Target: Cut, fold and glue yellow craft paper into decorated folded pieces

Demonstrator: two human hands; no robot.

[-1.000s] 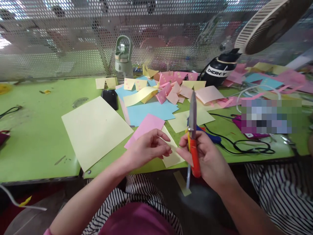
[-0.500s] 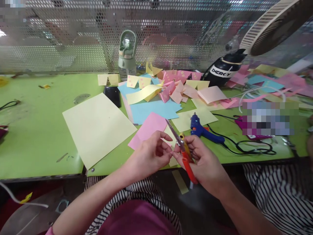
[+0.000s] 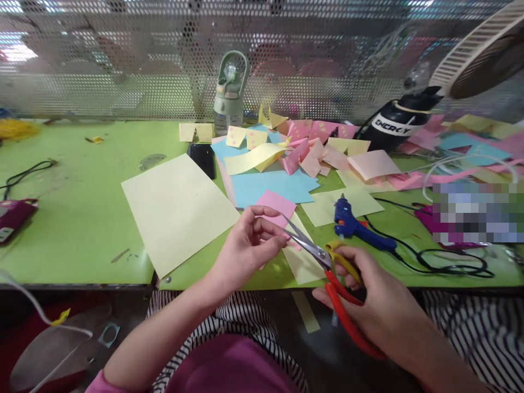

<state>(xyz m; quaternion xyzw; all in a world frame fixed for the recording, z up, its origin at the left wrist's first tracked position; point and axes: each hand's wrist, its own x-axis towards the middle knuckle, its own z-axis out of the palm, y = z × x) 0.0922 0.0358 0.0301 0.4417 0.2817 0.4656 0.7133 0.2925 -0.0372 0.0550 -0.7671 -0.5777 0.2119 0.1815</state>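
Observation:
Red-handled scissors [image 3: 317, 254] are in my right hand [image 3: 370, 286], blades parted and pointing up-left, with a curled yellow piece [image 3: 346, 262] beside their handles under my fingers. My left hand [image 3: 251, 240] is closed in a pinch at the blade tips, around a tiny pink piece [image 3: 285, 236] that is mostly hidden. Behind the blades a pink sheet [image 3: 275, 203] lies on the green table, partly covered by my left fingers. A narrow pale yellow sheet [image 3: 302, 265] lies below the scissors.
A large pale yellow sheet [image 3: 180, 213] lies left. Behind are blue paper [image 3: 272, 185], folded pieces, a phone [image 3: 202, 159], and a green bottle [image 3: 229, 101]. Right are a blue glue gun [image 3: 360, 229] with its black cord, a black bottle [image 3: 399, 123] and a fan [image 3: 483, 54].
My right hand has moved right and down, away from my left hand, and the scissor blades have opened with their tips beside my left fingers. The view has shifted slightly left.

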